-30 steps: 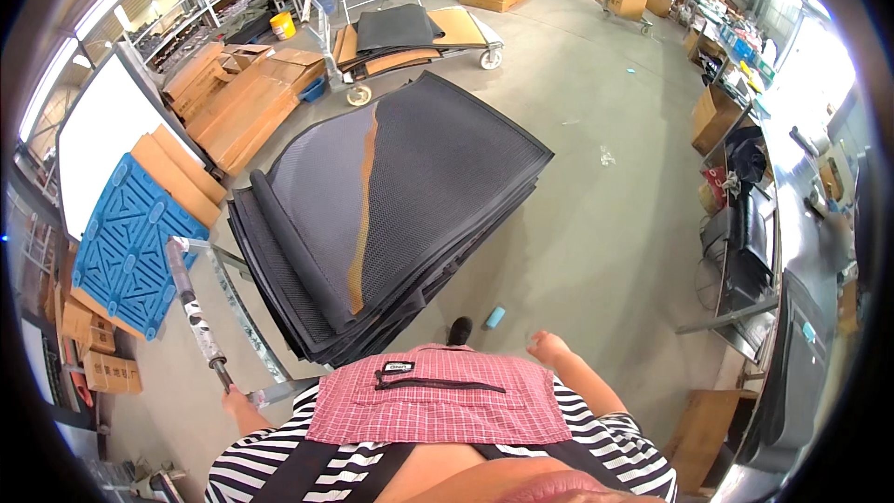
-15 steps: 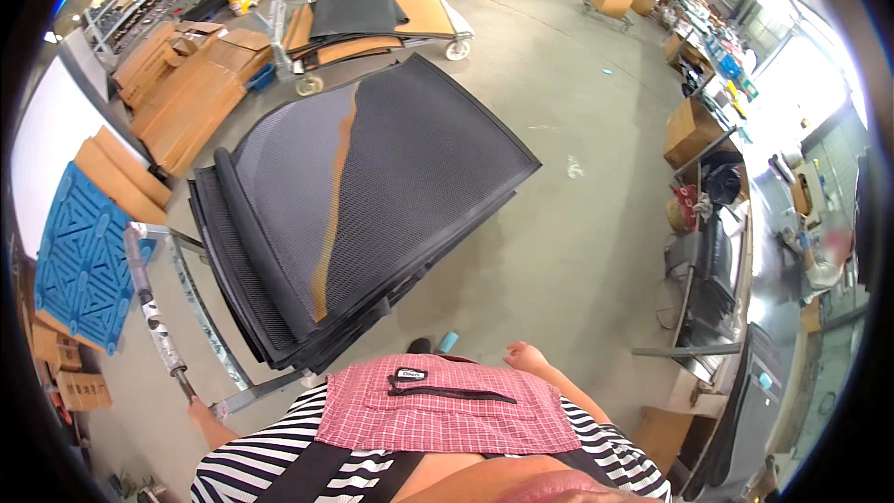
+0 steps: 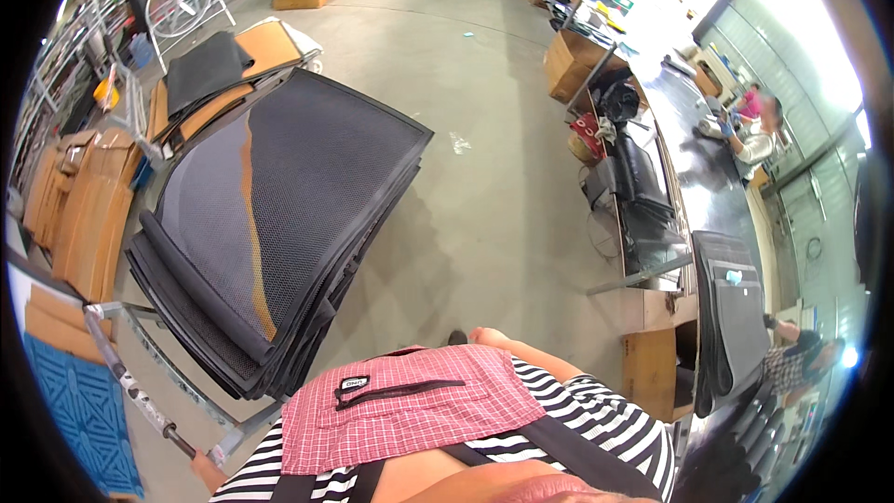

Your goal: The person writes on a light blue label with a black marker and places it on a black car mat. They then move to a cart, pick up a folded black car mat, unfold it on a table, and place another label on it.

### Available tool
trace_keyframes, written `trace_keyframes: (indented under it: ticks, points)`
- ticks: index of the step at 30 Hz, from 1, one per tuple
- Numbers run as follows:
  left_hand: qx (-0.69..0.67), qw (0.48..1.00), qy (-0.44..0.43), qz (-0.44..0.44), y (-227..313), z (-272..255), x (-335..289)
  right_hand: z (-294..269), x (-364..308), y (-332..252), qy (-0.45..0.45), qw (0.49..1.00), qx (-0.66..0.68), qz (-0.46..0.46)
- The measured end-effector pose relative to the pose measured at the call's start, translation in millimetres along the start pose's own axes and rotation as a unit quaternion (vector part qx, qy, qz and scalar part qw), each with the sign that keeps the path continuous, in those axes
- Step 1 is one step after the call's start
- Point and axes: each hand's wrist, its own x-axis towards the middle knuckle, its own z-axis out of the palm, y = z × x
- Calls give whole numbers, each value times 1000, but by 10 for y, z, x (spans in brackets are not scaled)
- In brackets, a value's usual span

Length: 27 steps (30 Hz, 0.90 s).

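Note:
At the lower left my left hand is closed round the handle bar of a metal cart. The bar is partly wrapped in a patterned, worn covering. On the cart lies a stack of dark mesh-textured mats; the top one has a grey area and an orange-yellow curved stripe, and its near left edge is rolled over. My right hand hangs in front of the pink checked apron, fingers loosely curled, with nothing seen in it. Its lower part is hidden by the apron.
A long workbench runs along the right, with folded dark mats and a cardboard box near it. Two people stand beyond the bench. Flattened cartons, a blue pallet and another loaded cart are at the left.
The view has swung to the right: the cart and mats sit farther left, and the bench and people beyond it show more. My left hand stays on the bar; my right hand has drawn closer to the apron.

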Motion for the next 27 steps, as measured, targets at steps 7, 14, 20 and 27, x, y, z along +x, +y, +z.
trace_keyframes:
  ticks: [7, 14, 20, 27]
  points:
    - [-38, 999, -6, 19, 1074, 123, -208, -647, -87, -37, -18, 998, -51, 16]
    - [-5, 994, -5, 105, 2535, 523, -878, -1647, 33, 360, -17, 994, -65, 91]
    - [41, 972, -47, 226, 4384, 1116, -1315, -2683, 118, 401, -8, 992, -72, 103]
    - [76, 932, -102, 340, 6319, 1859, -1676, -2691, 413, 172, 2, 997, 32, 68]
